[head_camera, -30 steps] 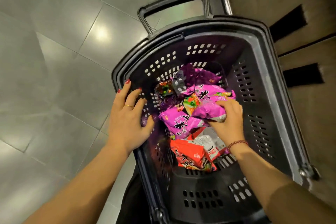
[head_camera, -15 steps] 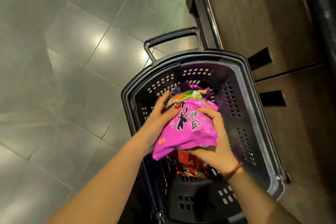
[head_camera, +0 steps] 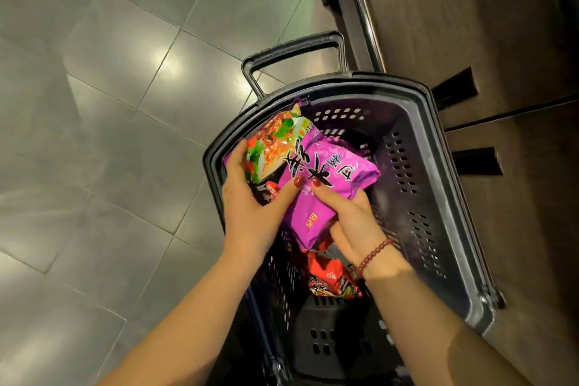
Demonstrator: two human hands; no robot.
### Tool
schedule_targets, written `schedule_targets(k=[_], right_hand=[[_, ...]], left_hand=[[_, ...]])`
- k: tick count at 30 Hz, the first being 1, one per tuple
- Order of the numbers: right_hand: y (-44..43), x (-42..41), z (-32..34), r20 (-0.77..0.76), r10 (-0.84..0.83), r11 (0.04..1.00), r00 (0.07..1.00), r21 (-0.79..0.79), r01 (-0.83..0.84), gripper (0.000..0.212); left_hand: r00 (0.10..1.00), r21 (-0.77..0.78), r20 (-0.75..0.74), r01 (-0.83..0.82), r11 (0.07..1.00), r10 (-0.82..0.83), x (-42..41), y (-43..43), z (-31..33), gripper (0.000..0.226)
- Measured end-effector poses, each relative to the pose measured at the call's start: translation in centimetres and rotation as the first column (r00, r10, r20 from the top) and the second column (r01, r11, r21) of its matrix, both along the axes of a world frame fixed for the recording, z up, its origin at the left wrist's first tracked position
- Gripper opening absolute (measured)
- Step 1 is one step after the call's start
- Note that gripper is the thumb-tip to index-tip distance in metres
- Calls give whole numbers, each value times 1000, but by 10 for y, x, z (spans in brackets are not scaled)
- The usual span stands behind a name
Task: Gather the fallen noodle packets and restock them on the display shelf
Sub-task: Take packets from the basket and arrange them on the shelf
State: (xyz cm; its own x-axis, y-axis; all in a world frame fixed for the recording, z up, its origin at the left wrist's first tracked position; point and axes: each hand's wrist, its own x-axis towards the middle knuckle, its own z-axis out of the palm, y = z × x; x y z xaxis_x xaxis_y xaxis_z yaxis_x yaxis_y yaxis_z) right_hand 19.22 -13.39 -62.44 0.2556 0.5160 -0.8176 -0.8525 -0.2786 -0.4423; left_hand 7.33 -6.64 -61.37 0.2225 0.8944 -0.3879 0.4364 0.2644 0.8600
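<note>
Change noted: I have raised two packets from the basket floor to centre frame. Left hand grips the picture-faced packet; right hand pinches the purple noodle packet. The red packet remains below. Shelving is still pending.

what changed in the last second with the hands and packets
The left hand let go of the basket rim and joined the right hand on the purple packets; together they lifted them off the pile. The red packet stays at the basket's bottom.
</note>
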Motion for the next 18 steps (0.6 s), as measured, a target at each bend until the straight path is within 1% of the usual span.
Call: schedule_targets(k=[1,2,3,4,5,7,8,9,10,11,12,13,14,15,16,17,18], right_hand=[[1,9,0,3,51,999,999,-12,-51,68],[2,19,0,0,95,995,995,-6,-95,67],[3,30,1,-1,138,990,990,13,-138,62],[5,41,2,10,180,983,984,22,-180,54],[7,53,3,33,225,974,974,19,-225,48],[11,73,5,99,359,932,928,16,-363,45],[13,79,6,135,458,886,878,14,-464,46],[15,84,6,169,558,824,812,5,-567,44],[17,86,7,196,647,753,737,-9,-658,39],[19,86,7,210,722,678,659,-26,-735,37],[22,85,9,210,787,600,581,-38,-799,37],[26,84,9,205,834,531,513,-45,-846,38],[29,81,10,204,862,482,465,-40,-875,36],[32,78,10,205,874,454,440,-27,-890,30],[34,74,10,206,877,445,433,-13,-895,26],[37,71,9,216,874,448,436,-9,-894,24],[39,67,8,235,867,454,438,-15,-891,22]], left_hand=[[990,94,-123,79,992,-67,-3,3,4,99],[965,180,-225,178,967,-135,-7,6,9,106],[935,245,-295,274,930,-198,-10,9,12,111],[910,281,-330,347,895,-249,-12,13,16,115],[898,290,-337,385,876,-283,-14,17,19,115],[908,219,-268,384,897,-323,-18,29,21,113],[908,176,-225,394,902,-352,-20,38,22,111],[889,167,-218,441,882,-403,-21,48,21,107],[843,185,-250,524,831,-476,-23,56,20,105],[770,197,-301,627,754,-562,-23,63,19,104],[675,181,-353,729,660,-648,-23,69,19,105],[580,116,-374,804,584,-724,-21,73,19,107],[515,6,-344,838,546,-785,-19,76,22,105],[498,-122,-259,833,539,-828,-17,75,25,99],[526,-229,-135,808,543,-840,-17,72,25,89],[582,-300,-23,772,561,-813,-19,69,23,83],[645,-336,35,727,599,-764,-22,66,19,79]])
